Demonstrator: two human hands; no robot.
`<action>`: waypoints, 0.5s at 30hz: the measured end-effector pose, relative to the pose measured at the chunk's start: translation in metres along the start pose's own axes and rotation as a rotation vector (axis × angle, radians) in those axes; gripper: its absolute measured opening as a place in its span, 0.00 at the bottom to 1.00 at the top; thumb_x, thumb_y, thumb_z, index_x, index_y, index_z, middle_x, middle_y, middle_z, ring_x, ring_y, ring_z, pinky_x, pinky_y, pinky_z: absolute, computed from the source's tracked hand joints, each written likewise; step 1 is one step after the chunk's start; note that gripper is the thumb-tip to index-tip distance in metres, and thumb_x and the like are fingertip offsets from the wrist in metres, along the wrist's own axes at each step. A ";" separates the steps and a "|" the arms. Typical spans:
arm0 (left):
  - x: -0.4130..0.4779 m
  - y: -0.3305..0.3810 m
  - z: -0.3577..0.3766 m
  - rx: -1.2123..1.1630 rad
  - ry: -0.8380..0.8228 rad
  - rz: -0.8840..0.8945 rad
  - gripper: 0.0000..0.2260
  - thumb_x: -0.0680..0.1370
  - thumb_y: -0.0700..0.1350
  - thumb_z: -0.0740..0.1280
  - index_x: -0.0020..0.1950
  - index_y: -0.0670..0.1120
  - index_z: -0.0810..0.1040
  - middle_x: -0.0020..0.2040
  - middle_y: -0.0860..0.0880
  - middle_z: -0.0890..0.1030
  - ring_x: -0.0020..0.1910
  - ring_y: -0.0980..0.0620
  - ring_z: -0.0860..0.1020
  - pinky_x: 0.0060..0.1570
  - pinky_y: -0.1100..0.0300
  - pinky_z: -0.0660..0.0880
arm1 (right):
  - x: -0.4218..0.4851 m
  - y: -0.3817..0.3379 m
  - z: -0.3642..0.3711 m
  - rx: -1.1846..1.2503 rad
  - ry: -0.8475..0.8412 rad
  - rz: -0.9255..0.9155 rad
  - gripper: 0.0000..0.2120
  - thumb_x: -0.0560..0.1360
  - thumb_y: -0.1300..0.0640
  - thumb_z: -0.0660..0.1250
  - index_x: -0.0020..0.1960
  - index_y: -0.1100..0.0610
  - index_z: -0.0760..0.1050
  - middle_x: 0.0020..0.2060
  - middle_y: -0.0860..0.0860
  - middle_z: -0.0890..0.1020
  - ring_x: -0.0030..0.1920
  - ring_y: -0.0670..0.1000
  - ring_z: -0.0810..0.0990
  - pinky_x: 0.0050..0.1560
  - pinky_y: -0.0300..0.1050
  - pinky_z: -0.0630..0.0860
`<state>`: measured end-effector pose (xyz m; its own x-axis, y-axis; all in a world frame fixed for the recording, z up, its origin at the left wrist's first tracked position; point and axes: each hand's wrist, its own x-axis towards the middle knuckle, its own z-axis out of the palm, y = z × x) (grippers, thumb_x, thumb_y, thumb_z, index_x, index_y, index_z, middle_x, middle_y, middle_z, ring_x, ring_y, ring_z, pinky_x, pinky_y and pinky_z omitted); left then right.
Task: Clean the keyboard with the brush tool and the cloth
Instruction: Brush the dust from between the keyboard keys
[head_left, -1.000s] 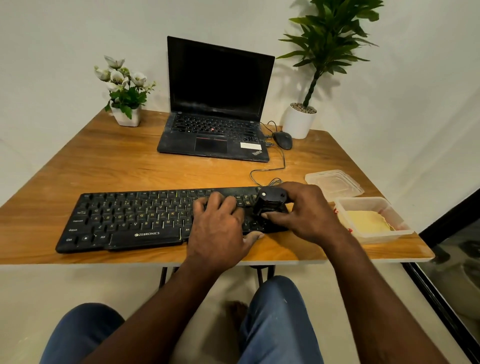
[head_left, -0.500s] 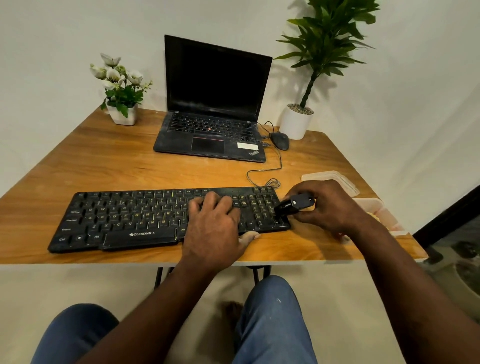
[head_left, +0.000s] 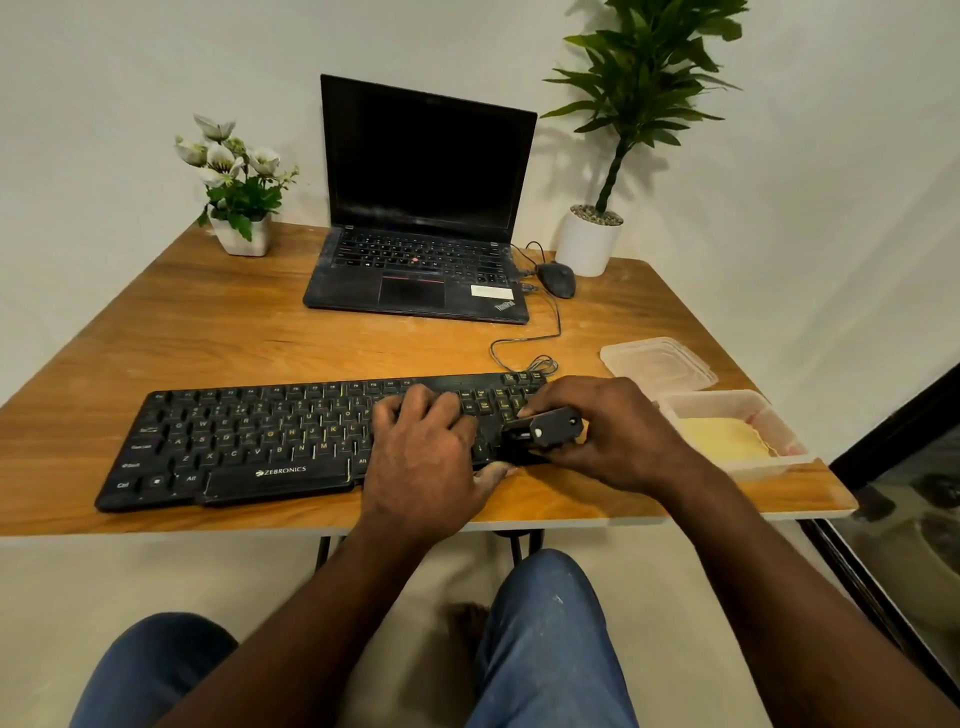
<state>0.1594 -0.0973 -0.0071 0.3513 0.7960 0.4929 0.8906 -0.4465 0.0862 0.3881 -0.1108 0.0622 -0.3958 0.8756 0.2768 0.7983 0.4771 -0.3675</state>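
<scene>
One brush tool (head_left: 550, 428) sits clasped in right grip (head_left: 618, 436); left grip (head_left: 426, 452) flat on keyboard (head_left: 249, 436)

Black keyboard (head_left: 260, 441), ZEBRONICS on front lip, flat along desk (head_left: 260, 338) 6 o'clock edge, left hand (head_left: 426, 447) flat on its right half. Small black blocky brush (head_left: 550, 428) at keyboard's 3 o'clock end, low on the end keys, gripped by right hand (head_left: 618, 436). Yellow cloth (head_left: 722, 439) lies in clear tub (head_left: 748, 400), 3 o'clock of keyboard, apart from it.
</scene>
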 end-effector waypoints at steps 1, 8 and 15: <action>0.000 -0.001 0.000 0.004 0.003 -0.004 0.32 0.72 0.74 0.61 0.55 0.49 0.86 0.50 0.52 0.78 0.56 0.47 0.71 0.58 0.45 0.67 | -0.002 0.003 0.000 -0.005 -0.006 0.008 0.22 0.67 0.54 0.83 0.59 0.49 0.83 0.55 0.43 0.85 0.53 0.44 0.82 0.52 0.42 0.80; 0.001 -0.001 0.002 0.004 0.019 0.003 0.32 0.73 0.75 0.59 0.54 0.50 0.86 0.50 0.52 0.78 0.56 0.47 0.71 0.58 0.45 0.67 | -0.033 0.034 -0.029 -0.132 0.010 0.136 0.21 0.66 0.56 0.84 0.56 0.47 0.83 0.51 0.40 0.84 0.47 0.42 0.81 0.46 0.30 0.72; 0.001 -0.001 0.003 0.009 0.014 0.005 0.34 0.73 0.75 0.56 0.54 0.49 0.86 0.50 0.52 0.78 0.56 0.47 0.71 0.58 0.45 0.67 | -0.018 0.026 -0.021 -0.048 0.117 0.097 0.21 0.66 0.58 0.83 0.56 0.48 0.83 0.52 0.43 0.85 0.50 0.44 0.82 0.49 0.38 0.78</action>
<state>0.1596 -0.0952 -0.0093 0.3518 0.7877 0.5057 0.8915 -0.4467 0.0756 0.4255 -0.1156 0.0661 -0.2621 0.9013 0.3448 0.8523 0.3838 -0.3553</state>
